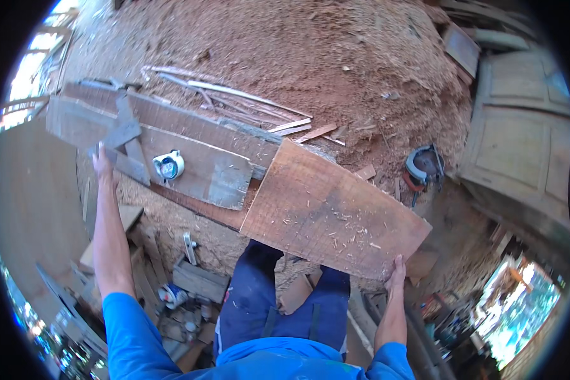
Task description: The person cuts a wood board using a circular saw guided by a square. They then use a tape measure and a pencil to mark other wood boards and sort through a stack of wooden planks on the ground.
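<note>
My right hand [396,274] grips the near right corner of a wide reddish-brown board [335,212], its thumb along the edge. Sawdust and small shavings are scattered over this board. At the left, my left hand [102,163] reaches to the near edge of a greyish plank [199,166], fingers stretched out beside a piece of grey wood [121,133]. That piece lies across the planks with other short strips. A white and teal round object [168,165], perhaps a tape measure, sits on the greyish plank. The wide board's left end overlaps the planks' right end.
A circular saw [424,166] rests on the ground at the right. Wood strips [234,101] lie beyond the planks, before a large sawdust heap [285,44]. Panelled wooden doors [519,136] stand far right. Wood blocks [199,278] and clutter surround my legs at the left.
</note>
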`<state>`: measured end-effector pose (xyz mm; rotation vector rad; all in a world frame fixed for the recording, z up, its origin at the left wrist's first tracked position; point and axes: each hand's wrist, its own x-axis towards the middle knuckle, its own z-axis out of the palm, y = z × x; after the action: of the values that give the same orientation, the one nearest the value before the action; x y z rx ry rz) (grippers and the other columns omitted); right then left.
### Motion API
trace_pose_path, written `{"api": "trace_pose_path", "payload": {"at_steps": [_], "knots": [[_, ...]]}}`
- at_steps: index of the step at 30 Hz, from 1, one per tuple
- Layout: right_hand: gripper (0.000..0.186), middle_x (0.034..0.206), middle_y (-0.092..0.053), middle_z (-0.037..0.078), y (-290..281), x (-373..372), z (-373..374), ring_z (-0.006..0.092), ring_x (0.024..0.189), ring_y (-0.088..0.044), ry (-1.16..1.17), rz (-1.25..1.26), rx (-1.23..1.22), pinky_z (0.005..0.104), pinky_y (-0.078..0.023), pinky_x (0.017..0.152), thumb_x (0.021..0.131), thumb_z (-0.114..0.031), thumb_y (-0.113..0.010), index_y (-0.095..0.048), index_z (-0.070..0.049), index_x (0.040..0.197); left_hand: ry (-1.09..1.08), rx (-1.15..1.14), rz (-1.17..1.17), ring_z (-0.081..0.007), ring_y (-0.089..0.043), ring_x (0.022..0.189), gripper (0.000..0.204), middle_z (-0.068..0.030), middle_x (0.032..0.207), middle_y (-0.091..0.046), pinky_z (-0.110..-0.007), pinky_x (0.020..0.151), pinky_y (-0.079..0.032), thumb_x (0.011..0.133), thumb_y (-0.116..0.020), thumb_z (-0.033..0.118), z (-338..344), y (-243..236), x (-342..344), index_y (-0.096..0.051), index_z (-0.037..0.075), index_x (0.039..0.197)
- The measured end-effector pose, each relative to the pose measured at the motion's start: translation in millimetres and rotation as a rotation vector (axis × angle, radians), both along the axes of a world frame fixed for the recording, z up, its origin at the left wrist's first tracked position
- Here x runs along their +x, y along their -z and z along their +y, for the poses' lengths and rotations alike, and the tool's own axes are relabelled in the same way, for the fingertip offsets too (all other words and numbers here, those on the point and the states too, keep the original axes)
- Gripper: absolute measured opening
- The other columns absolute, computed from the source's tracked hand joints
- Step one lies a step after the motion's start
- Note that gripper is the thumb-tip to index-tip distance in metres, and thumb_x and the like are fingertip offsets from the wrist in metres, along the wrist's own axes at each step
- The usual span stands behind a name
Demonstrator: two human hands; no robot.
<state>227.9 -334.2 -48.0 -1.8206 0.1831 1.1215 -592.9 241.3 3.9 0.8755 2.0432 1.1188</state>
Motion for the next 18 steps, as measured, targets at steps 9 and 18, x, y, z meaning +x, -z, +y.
{"api": "trace_pose_path", "payload": {"at_steps": [9, 18], "knots": [[0.061, 0.132, -0.059, 0.01, -49, -5, -7, 0.0251, 0.121, -0.055, 0.038, -0.222, -0.037, 0.0385, -0.039, 0.109, 0.097, -0.043, -0.063, -0.052, 0.002, 0.136, 0.65, 0.26, 1.216, -0.0334, -0.048, 0.133, 0.07, -0.0195, 0.144, -0.051, -0.045, 0.112, -0.035, 0.096, -0.062, 0.041, -58, -25, 168, -0.04, 0.001, 0.148], [0.037, 0.114, -0.064, 0.017, -140, -156, 165, 0.0359, 0.11, -0.06, -0.592, -0.96, 0.176, 0.0446, -0.048, 0.097, 0.081, -0.015, -0.071, -0.065, -0.004, 0.115, 1.068, -0.035, 1.006, -0.0394, -0.05, 0.122, 0.059, -0.0208, 0.133, -0.053, -0.048, 0.103, -0.041, 0.084, -0.075, 0.026, -122, -39, 239, -0.053, 0.006, 0.135]]}}
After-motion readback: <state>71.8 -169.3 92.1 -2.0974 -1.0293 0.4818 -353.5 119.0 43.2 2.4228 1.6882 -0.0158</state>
